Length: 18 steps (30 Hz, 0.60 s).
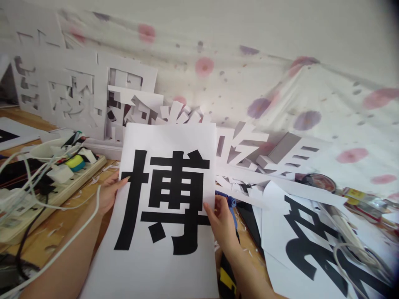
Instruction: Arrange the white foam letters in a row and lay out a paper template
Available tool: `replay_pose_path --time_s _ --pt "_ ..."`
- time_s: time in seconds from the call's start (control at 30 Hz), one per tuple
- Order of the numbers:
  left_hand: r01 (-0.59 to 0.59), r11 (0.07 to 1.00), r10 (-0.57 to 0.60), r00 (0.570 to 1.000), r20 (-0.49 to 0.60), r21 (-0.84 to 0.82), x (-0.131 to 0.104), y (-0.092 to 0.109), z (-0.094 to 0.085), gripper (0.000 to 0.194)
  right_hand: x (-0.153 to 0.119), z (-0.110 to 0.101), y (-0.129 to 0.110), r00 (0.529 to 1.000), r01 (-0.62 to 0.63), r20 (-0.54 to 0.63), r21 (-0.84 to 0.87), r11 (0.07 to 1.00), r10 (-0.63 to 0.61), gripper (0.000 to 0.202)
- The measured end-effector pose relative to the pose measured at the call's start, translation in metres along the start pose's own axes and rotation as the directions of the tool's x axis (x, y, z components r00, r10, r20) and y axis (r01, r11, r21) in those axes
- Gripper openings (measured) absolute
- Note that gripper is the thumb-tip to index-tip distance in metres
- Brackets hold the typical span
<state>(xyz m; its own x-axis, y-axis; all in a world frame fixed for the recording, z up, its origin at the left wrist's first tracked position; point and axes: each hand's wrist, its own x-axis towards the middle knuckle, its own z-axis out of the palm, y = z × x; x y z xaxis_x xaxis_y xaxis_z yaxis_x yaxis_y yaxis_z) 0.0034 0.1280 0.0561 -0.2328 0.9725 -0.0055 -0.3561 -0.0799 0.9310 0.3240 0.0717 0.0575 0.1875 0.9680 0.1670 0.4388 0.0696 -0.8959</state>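
Observation:
A white paper sheet [168,274] printed with a large black Chinese character is held up before me, tilted toward my view. My left hand [109,192] pinches its left edge, thumb on the front and fingers behind. At the right edge my right hand [222,218] grips it the same way, thumb on the printed side. Just behind the right hand shows part of a blue tool [230,201], mostly hidden by the sheet. A thin white cable [75,234] crosses in front of my left forearm.
Power strips [18,228] with plugs and cables lie at left. White cut-out characters [243,145] and cut foam boards [75,91] stand along the curtained wall. Another printed sheet [280,265] lies at right, near a clear package [364,203]. Paper scraps litter the wooden table [43,245].

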Motion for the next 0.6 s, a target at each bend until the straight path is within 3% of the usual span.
replay_pose_path --time_s 0.13,0.3,0.5,0.6 --pt "0.006 0.999 -0.007 1.0 0.02 0.037 -0.0021 -0.0063 0.0048 0.042 -0.0014 -0.0072 -0.0053 1.0 0.011 -0.021 -0.091 0.996 -0.013 0.029" --pt "0.048 0.998 -0.045 0.997 -0.061 0.049 -0.0036 -0.0098 0.0062 0.041 0.0004 -0.0091 -0.0035 0.996 0.04 -0.062 -0.257 0.966 -0.058 0.025" --pt "0.025 1.0 -0.025 0.995 -0.1 -0.002 -0.002 -0.0084 0.0082 0.039 0.0004 -0.0075 -0.0015 0.989 0.058 -0.12 -0.253 0.966 -0.09 0.025" --pt "0.069 0.997 -0.073 0.994 -0.08 -0.047 -0.0035 -0.0052 0.0101 0.035 -0.0008 -0.0085 -0.0025 0.987 0.045 -0.139 -0.225 0.973 -0.078 0.025"
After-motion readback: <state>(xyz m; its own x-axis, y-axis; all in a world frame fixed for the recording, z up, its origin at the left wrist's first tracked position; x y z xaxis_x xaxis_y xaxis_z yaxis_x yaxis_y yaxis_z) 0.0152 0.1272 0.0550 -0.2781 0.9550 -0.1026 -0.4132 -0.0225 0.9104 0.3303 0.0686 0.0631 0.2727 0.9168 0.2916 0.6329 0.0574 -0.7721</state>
